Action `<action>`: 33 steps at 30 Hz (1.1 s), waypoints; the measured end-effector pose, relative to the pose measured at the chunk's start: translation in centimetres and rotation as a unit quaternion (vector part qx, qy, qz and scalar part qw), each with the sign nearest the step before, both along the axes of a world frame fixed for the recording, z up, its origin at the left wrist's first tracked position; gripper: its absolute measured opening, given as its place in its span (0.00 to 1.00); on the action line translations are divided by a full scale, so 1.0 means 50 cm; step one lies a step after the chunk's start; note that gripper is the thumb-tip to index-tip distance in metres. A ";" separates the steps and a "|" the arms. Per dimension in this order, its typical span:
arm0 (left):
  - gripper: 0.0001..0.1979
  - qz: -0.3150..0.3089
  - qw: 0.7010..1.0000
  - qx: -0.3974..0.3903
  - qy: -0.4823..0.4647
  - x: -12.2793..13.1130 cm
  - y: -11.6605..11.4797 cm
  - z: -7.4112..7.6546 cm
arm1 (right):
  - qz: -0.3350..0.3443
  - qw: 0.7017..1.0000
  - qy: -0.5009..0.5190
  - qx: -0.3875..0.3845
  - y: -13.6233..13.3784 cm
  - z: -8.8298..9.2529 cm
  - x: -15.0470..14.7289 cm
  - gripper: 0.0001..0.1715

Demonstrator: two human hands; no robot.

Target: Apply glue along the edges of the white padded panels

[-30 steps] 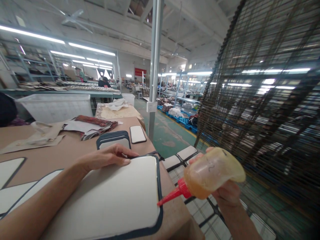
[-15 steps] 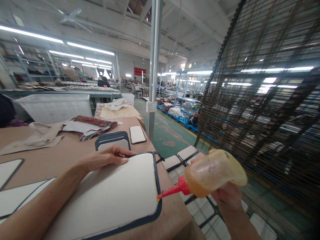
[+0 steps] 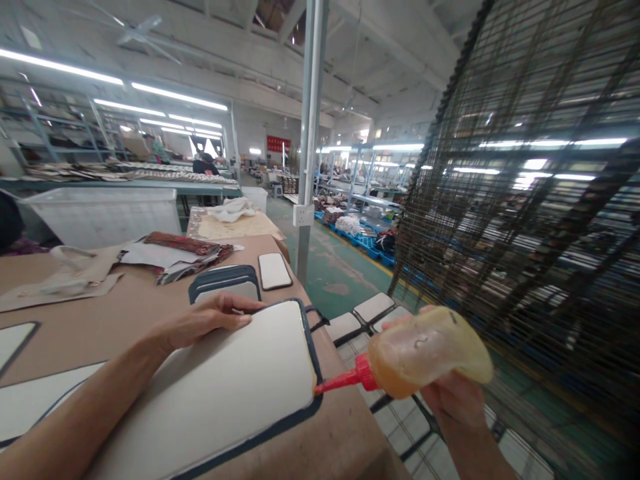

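My right hand (image 3: 457,400) is wrapped round a squeeze glue bottle (image 3: 425,350), tilted with its red nozzle (image 3: 345,381) pointing left. The nozzle tip touches the right border of a white panel (image 3: 235,393) near its lower right corner. Dark blue edging (image 3: 311,340) runs round the panel, and a thin yellowish line of glue shows along the inner side of this border. My left hand (image 3: 215,319) grips the panel's far edge, thumb on the white face and fingers over the rim. Part of the panel lies hidden under my left forearm.
Behind the panel are a stack of dark-edged panels (image 3: 225,283) and a small white panel (image 3: 275,271). Fabric pieces (image 3: 180,253) lie on the brown table (image 3: 150,293). A metal post (image 3: 305,247) stands beyond; a wire rack (image 3: 500,220) rises at right.
The panel has turned slightly, its far right corner shifting up and left with my left hand. The nozzle tip stays near the lower right corner. Both hands keep their hold.
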State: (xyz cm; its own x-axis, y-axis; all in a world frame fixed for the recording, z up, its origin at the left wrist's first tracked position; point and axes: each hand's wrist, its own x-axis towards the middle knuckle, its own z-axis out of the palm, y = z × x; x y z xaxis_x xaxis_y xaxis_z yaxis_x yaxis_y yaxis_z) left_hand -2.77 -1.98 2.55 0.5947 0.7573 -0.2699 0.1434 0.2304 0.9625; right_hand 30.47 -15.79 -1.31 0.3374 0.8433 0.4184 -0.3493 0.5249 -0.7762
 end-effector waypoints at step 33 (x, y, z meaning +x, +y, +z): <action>0.36 0.189 0.970 -0.076 -0.135 -0.020 0.017 -0.115 | -0.202 0.977 0.035 0.064 0.053 -0.014 -0.104 0.27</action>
